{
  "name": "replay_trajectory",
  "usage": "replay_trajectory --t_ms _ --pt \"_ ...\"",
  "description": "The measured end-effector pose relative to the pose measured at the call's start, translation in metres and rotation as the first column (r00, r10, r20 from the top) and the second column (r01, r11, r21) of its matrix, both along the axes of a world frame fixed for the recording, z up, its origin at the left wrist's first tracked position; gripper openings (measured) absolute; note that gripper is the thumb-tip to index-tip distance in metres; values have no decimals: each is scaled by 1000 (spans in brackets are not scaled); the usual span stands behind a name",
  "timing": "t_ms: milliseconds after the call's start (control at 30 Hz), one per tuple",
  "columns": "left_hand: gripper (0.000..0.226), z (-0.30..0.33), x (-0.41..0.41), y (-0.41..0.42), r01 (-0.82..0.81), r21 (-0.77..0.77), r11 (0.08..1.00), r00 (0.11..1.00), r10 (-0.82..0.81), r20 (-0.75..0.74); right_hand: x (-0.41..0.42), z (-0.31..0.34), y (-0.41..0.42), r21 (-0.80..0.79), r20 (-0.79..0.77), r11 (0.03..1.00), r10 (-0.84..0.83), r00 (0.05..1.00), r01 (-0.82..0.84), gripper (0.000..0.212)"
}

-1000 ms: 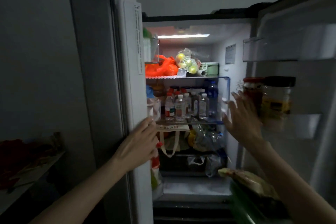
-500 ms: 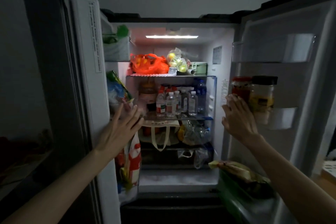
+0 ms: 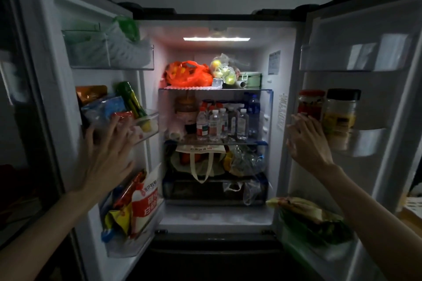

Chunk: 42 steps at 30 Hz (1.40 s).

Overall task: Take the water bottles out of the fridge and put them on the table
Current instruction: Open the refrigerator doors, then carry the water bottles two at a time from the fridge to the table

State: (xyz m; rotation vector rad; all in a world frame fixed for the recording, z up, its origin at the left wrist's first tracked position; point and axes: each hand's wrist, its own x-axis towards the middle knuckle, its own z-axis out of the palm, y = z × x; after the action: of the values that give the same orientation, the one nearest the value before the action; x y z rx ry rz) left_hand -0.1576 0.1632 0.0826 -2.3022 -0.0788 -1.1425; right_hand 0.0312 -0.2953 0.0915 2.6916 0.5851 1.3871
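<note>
Both fridge doors stand wide open in front of me. Several small clear water bottles (image 3: 222, 123) stand in a cluster on the middle glass shelf (image 3: 260, 143), some with white caps, some with red. A taller blue-tinted bottle (image 3: 253, 109) stands behind them at the right. My left hand (image 3: 109, 150) presses with spread fingers against the inside of the left door (image 3: 66, 107). My right hand (image 3: 307, 141) lies flat with straight fingers on the inside of the right door (image 3: 383, 166), beside two jars. Neither hand holds anything.
The top shelf carries an orange bag (image 3: 188, 74), a bag of fruit (image 3: 222, 68) and a green box (image 3: 251, 80). A cloth tote (image 3: 198, 159) and plastic bags fill the lower shelf. Door bins hold packets (image 3: 134, 203) at the left and two jars (image 3: 340, 114) at the right.
Both doors have swung much wider open, pushed outward by my hands. The whole interior with the bottles has come into full view.
</note>
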Motion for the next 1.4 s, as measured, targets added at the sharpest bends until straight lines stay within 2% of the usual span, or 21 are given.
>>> replay_trajectory --t_ms 267,433,533,667,900,1033,1133,1167,1233,1333,1400 --pt "84 -3 -4 20 -62 -137 989 998 64 9 -3 -1 2 5 3 1000 -9 1000 9 40" --pt "100 -7 -6 15 -59 -225 973 994 77 72 -4 -1 5 19 -11 1000 -23 1000 23 40" --pt "99 -8 -6 16 -67 -259 964 992 93 91 -5 0 7 22 -28 999 -29 999 30 39" --pt "86 -10 -5 26 -50 -266 963 993 76 88 -8 2 7 46 -28 998 -29 999 31 40" --pt "85 -13 -8 32 29 -306 952 994 5 112 -13 4 17 129 -55 991 -23 998 30 40" --pt "80 -15 6 10 214 -340 916 972 -163 172 -20 1 39 261 -93 963 91 992 -64 44" --pt "67 -16 37 -16 377 -234 896 926 -364 102 -13 -3 58 311 -141 943 165 976 -114 49" --pt "63 -17 50 -25 418 -235 878 908 -412 74 -9 -4 64 341 -155 931 189 970 -127 50" --pt "58 -20 83 -43 475 -366 800 872 -484 74 1 -6 74 423 -167 896 226 960 -137 51" --pt "58 -26 135 -68 502 -677 538 826 -532 189 28 -12 87 527 -195 839 273 942 -134 52" --pt "57 -29 172 -84 489 -768 414 815 -529 234 56 -17 94 565 -210 814 301 930 -136 52"
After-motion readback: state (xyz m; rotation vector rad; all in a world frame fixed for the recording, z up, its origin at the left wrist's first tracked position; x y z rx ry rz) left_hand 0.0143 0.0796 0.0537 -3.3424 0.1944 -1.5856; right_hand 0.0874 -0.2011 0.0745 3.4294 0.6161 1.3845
